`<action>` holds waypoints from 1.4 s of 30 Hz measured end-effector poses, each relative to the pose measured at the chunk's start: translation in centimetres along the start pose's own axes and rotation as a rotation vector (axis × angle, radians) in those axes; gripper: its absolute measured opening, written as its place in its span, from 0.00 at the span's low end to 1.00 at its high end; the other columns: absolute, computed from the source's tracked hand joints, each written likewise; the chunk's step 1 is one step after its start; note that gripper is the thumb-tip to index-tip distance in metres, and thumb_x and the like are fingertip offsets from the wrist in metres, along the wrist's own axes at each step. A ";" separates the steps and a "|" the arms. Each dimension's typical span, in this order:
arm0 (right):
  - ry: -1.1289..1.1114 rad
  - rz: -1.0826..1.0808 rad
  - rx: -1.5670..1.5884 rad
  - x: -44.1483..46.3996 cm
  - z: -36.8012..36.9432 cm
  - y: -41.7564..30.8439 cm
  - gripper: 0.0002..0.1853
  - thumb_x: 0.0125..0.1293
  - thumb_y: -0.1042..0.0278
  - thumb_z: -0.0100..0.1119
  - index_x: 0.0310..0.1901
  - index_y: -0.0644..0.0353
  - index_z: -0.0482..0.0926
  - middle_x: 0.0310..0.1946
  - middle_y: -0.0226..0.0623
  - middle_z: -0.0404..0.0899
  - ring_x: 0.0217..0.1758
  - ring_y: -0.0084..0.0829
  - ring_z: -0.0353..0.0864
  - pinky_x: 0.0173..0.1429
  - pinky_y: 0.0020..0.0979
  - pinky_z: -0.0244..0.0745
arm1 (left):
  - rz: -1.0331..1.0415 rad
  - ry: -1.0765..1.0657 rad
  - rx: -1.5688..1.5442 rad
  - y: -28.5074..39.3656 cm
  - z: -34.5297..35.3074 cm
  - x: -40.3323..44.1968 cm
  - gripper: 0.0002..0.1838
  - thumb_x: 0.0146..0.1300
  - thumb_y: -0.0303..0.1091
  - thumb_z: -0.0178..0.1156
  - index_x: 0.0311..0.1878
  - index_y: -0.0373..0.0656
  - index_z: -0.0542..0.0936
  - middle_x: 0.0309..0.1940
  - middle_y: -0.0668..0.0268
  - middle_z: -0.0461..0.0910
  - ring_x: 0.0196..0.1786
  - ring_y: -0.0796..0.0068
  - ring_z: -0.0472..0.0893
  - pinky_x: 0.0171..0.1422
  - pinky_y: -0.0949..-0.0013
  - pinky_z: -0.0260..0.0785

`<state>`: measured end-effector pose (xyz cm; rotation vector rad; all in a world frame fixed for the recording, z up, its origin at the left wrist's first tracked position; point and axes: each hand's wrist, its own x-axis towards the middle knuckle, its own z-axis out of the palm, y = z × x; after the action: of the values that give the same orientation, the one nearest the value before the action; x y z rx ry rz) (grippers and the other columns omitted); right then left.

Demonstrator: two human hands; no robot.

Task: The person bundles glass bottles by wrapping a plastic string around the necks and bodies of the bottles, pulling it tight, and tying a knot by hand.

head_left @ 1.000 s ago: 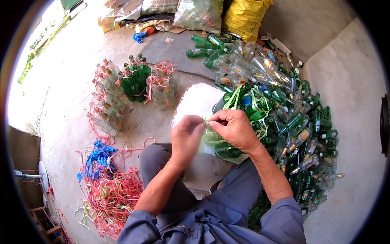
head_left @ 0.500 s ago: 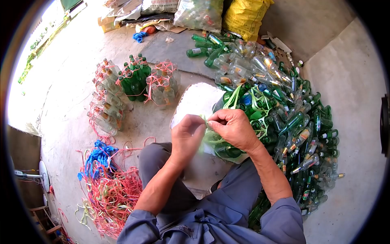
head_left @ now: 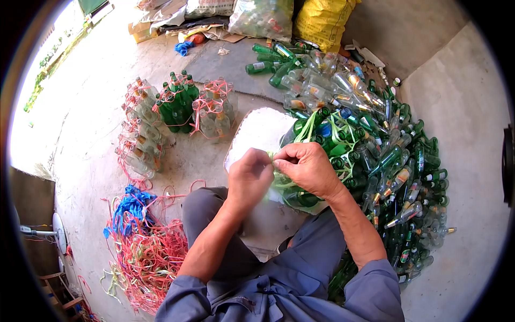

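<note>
Thumb and forefinger of my right hand [head_left: 310,167] pinch a thin light green strip [head_left: 272,156] over the near part of a white board [head_left: 257,129]. My left hand [head_left: 249,178] is closed on the same strip, its fingertips close to the right ones and slightly blurred. Green strips also run around the necks of upright green bottles [head_left: 327,140] just beyond and right of my right hand. Part of this bottle group is hidden by my right hand and forearm.
A large heap of loose bottles [head_left: 399,177] lies on the right. Bottle bundles tied with pink strips [head_left: 217,110] stand at the left. Tangled pink strips [head_left: 153,263] and a blue bunch [head_left: 131,209] lie by my left knee. Sacks [head_left: 322,24] stand at the back.
My left hand has shifted very slightly, with its fingers curled in more. Both hands remain at the green strip.
</note>
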<state>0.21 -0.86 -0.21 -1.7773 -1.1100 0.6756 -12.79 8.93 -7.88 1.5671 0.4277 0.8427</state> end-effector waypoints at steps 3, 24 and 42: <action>-0.001 -0.032 -0.003 0.0 0.0 0.0 0.06 0.59 0.75 0.65 0.36 0.68 0.85 0.26 0.45 0.84 0.28 0.28 0.82 0.38 0.30 0.76 | 0.047 -0.011 0.116 0.4 -0.1 0.1 0.08 0.59 0.18 0.63 0.36 0.39 0.75 0.25 0.76 0.73 0.27 0.91 0.70 0.31 0.81 0.62; 0.016 -0.059 -0.015 0.0 0.2 0.3 0.07 0.59 0.73 0.65 0.36 0.67 0.85 0.26 0.48 0.82 0.27 0.35 0.83 0.36 0.33 0.76 | 0.302 0.019 0.251 0.8 0.0 0.4 0.35 0.56 0.10 0.59 0.68 0.39 0.65 0.33 0.68 0.76 0.27 0.85 0.75 0.30 0.80 0.67; -0.027 -0.035 -0.027 0.1 -0.1 0.2 0.05 0.61 0.78 0.65 0.37 0.69 0.86 0.27 0.34 0.84 0.31 0.18 0.78 0.37 0.25 0.75 | 0.358 0.052 0.388 1.6 0.5 0.9 0.35 0.49 0.14 0.61 0.65 0.38 0.73 0.25 0.66 0.76 0.24 0.69 0.77 0.30 0.69 0.72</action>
<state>0.42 -0.90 -0.33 -1.7723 -1.1706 0.6679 -12.10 8.90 -6.05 2.0226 0.3670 1.1237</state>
